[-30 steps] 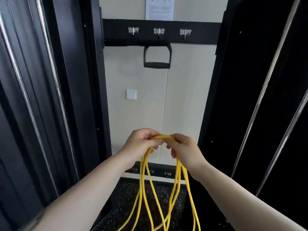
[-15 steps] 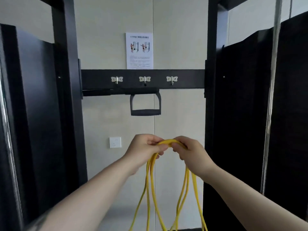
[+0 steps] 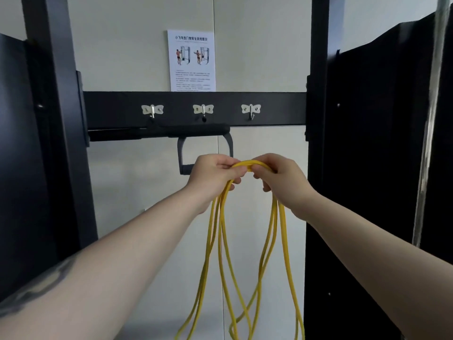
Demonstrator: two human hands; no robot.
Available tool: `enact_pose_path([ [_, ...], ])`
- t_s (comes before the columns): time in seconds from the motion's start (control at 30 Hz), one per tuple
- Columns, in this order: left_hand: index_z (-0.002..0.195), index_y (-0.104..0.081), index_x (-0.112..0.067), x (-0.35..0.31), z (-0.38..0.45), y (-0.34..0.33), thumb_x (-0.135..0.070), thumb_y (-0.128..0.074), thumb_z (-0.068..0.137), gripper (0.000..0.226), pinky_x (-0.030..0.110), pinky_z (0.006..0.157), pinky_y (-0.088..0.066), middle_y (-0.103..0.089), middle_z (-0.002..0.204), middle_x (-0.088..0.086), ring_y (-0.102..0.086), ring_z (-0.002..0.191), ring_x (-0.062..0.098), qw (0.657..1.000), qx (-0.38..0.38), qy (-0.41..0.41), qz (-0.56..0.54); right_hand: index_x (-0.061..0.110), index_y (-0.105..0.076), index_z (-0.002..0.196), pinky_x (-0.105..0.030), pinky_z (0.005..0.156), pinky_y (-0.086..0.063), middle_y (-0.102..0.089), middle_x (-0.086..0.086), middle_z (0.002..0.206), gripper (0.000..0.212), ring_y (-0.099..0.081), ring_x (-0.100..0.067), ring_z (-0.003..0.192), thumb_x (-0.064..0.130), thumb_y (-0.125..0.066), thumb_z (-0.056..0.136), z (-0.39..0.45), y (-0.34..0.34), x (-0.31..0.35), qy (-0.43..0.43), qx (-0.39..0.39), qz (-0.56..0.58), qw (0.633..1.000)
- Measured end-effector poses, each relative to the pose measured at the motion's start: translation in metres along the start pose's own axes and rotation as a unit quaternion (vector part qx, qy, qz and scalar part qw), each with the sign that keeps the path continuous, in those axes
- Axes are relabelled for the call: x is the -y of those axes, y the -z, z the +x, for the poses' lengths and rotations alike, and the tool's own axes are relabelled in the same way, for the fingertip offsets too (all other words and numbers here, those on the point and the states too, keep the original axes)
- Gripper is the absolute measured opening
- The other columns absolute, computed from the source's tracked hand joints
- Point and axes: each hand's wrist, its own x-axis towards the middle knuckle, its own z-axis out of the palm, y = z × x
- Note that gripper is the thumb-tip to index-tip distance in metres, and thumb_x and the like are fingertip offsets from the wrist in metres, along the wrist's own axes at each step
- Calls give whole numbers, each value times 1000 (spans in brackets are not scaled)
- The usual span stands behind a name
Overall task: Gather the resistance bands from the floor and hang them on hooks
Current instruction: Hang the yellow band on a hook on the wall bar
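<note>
Pinching a thin yellow resistance band [image 3: 246, 165] bunched into hanging loops, both hands [image 3: 247, 176] meet below 3 hooks [image 3: 203, 110].

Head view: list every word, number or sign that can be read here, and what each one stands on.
"小飞鸟龙门架安全使用提示": my best reading of the slightly blurred heading on the white poster on the wall above the black crossbar.
Poster body text under its two exercise figures: too small to read.
Hooks, yellow resistance bands, black frame: no text visible.

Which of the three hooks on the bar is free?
The right hook; the left hook and middle hook already carry black straps.
</note>
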Motion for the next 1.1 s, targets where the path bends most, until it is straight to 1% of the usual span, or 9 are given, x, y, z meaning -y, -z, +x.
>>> enact_pose_path([
  [0.1,92,-71,-15,-2,23,-10,-18,-70,87,6,29,72,-59,-73,88,7,-69,79,18,1000,-14,-12,4,12,-66,102,-22,60,-49,-67,-1,83,14,-54,-12,65,21,-57,96,23,12,-8,3,-5,23,1000],
  [0.27,99,-72,-10,-10,59,-29,-16,-69,88,13,31,72,-61,-73,86,5,-67,72,13,999,-15,-38,36,13,-64,99,-19,53,-39,-55,1,69,15,-49,-11,60,25,-56,97,62,35,-20,33,15,-18,999],
  [0.5,102,-72,-7,-22,112,-42,-15,-71,87,17,19,61,-59,-74,86,8,-67,69,10,997,-30,-47,51,16,-63,94,-20,54,-38,-54,2,68,12,-48,-11,61,25,-57,97,117,53,-29,82,9,-57,995],
  [0.57,103,-71,-7,-29,129,-44,-15,-72,86,19,20,64,-60,-73,88,9,-68,71,12,996,-41,-52,53,15,-64,97,-21,57,-40,-55,2,71,13,-50,-11,63,25,-57,97,137,54,-29,85,-5,-57,995],
  [0.7,104,-71,-6,-40,169,-53,-13,-73,84,21,35,80,-60,-73,95,14,-71,83,21,994,-80,-58,49,15,-66,99,-24,60,-42,-58,3,72,14,-51,-10,64,26,-59,95,181,52,-30,88,-44,-47,994],
  [0.8,99,-72,-8,-46,200,-52,-17,-73,85,17,31,80,-59,-74,91,9,-72,82,18,988,-97,-72,97,16,-67,97,-25,63,-47,-60,2,75,12,-54,-12,66,26,-61,95,212,47,-32,82,-72,-33,993],
  [0.9,104,-70,-7,-45,228,-47,-18,-72,85,22,28,79,-58,-73,95,9,-72,82,17,983,-108,-78,130,14,-68,100,-28,66,-49,-63,1,78,14,-56,-13,69,25,-62,93,240,37,-36,71,-88,-14,994],
  [1.03,103,-67,-11,-34,254,-48,-22,-72,86,21,38,84,-58,-72,102,9,-71,90,25,958,-132,-94,239,16,-65,97,-32,74,-57,-68,-2,91,11,-63,-17,80,25,-66,90,263,19,-46,63,-122,-12,991],
  [1.1,100,-64,-15,-29,259,-49,-25,-72,86,19,41,82,-58,-71,100,7,-70,88,26,936,-137,-123,300,17,-60,98,-29,70,-58,-68,-4,95,13,-66,-18,81,23,-68,89,263,15,-53,72,-153,1,986],
])
